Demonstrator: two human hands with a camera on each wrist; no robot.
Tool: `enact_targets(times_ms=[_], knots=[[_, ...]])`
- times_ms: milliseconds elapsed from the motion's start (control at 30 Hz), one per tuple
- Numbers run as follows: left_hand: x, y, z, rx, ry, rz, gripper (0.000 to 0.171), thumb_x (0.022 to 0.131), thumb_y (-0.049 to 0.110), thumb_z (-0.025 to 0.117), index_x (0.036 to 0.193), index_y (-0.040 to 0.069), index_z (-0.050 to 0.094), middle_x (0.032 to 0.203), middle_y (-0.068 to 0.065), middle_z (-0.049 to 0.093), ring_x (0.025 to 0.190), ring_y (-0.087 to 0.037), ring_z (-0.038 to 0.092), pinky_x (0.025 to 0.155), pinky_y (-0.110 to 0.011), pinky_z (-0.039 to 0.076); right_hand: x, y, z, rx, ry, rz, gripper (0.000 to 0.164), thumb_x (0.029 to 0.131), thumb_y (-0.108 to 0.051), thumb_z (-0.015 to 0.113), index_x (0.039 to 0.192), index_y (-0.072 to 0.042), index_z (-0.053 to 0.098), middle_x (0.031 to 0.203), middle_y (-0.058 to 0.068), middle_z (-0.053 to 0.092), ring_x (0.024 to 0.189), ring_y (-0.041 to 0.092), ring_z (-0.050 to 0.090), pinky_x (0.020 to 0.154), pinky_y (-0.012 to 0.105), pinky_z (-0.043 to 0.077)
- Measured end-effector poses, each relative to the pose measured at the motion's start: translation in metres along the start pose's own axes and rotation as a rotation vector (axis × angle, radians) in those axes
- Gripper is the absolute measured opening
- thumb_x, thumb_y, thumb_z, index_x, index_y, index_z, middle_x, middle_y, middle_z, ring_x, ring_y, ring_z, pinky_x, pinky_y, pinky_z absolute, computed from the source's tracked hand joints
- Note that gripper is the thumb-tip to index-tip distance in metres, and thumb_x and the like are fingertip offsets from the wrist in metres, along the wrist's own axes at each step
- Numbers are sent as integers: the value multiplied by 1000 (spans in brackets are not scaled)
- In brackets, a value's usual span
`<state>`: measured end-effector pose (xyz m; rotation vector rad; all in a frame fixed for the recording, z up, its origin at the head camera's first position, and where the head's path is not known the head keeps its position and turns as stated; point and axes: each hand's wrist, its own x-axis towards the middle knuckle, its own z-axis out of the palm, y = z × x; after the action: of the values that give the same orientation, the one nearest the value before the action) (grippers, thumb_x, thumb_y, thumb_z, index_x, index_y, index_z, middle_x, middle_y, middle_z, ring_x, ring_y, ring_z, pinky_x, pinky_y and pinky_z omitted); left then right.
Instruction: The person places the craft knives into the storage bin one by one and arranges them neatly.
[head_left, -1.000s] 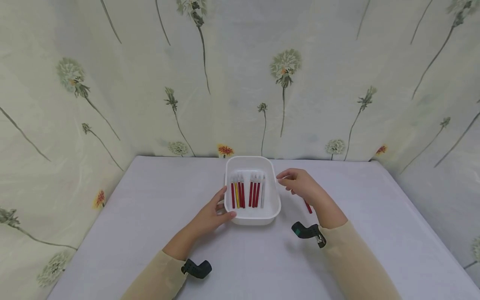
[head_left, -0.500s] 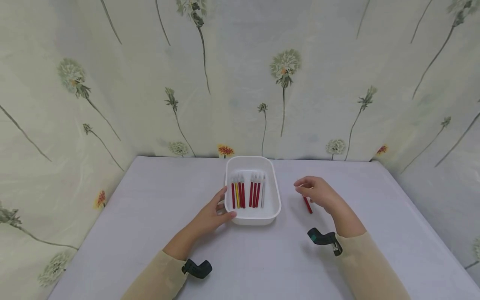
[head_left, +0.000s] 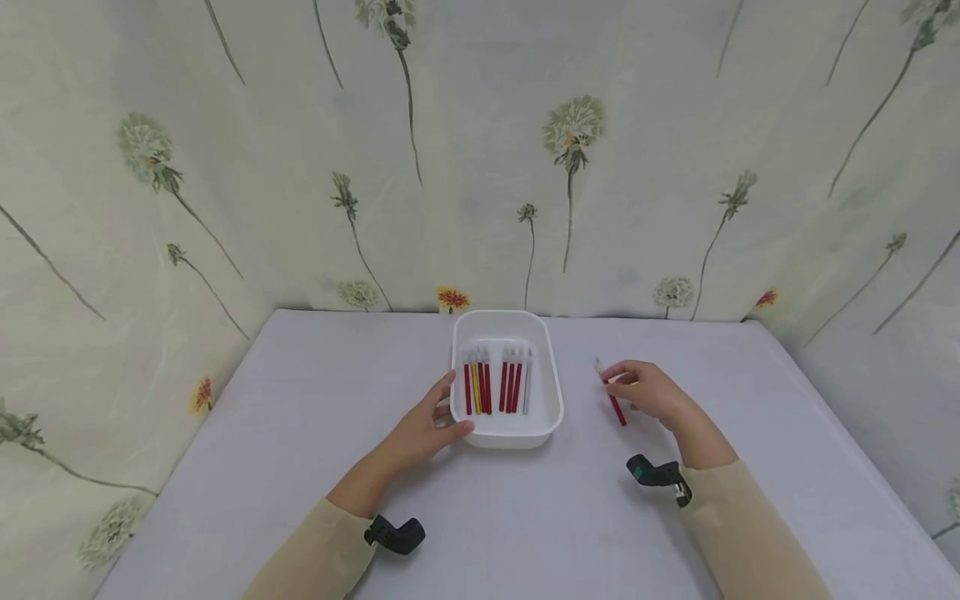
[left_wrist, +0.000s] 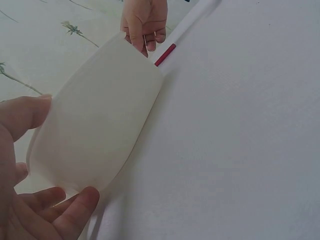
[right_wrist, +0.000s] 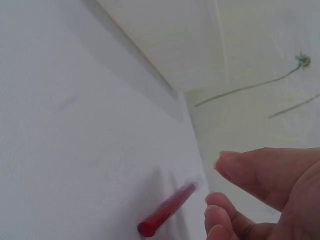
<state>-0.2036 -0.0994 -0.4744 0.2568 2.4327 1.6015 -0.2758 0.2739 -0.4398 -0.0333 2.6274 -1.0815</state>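
My left hand (head_left: 420, 429) holds the left side of a white plastic tray (head_left: 510, 440), thumb at the near corner and fingers along the wall. Inside the tray lie two groups of slim pens with clear tips: mostly red pens (head_left: 488, 392), plus a yellow pen (head_left: 476, 393) and a silver-white pen (head_left: 527, 390). To the right, a single red pen (head_left: 617, 411) lies slanted on the table, its tip pointing away. My right hand (head_left: 652, 396) is beside this pen; in the right wrist view, thumb and fingers stand apart with the pen (right_wrist: 170, 210) not between them.
A white cloth (head_left: 495, 517) covers the table. Behind the tray rises a backdrop (head_left: 480, 167) printed with dandelions, which also runs along both sides. A black wrist camera (head_left: 397, 535) sits on the left sleeve and another camera (head_left: 652, 472) on the right.
My right hand has moved from the tray's right rim rightward to the loose red pen, showing its clear tip. The left hand and the tray have stayed in place.
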Motion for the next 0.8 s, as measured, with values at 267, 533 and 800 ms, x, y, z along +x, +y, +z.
enact_targets(times_ms=[267, 533, 800], knots=[[0, 0, 0, -9, -4, 7, 92, 90, 35, 76, 161, 22, 19, 159, -14, 35, 138, -34, 46, 104, -52, 47, 10, 14, 2, -35, -13, 24, 34, 99, -19, 62, 129, -4, 61, 119, 22, 60, 94, 27, 59, 78, 36, 52], [1, -2, 0, -11, -2, 6, 94, 88, 38, 77, 161, 23, 20, 160, -12, 34, 138, -33, 46, 104, -51, 46, 15, 21, 3, -41, -22, 11, 33, 97, -13, 63, 128, -2, 61, 119, 25, 59, 95, 28, 58, 79, 36, 51], [1, -2, 0, -11, -1, 5, 94, 88, 38, 77, 161, 23, 19, 160, -13, 34, 138, -34, 46, 103, -52, 47, 19, 24, 3, -87, -9, 22, 34, 94, -12, 67, 127, -4, 62, 118, 25, 60, 95, 30, 58, 80, 40, 53]])
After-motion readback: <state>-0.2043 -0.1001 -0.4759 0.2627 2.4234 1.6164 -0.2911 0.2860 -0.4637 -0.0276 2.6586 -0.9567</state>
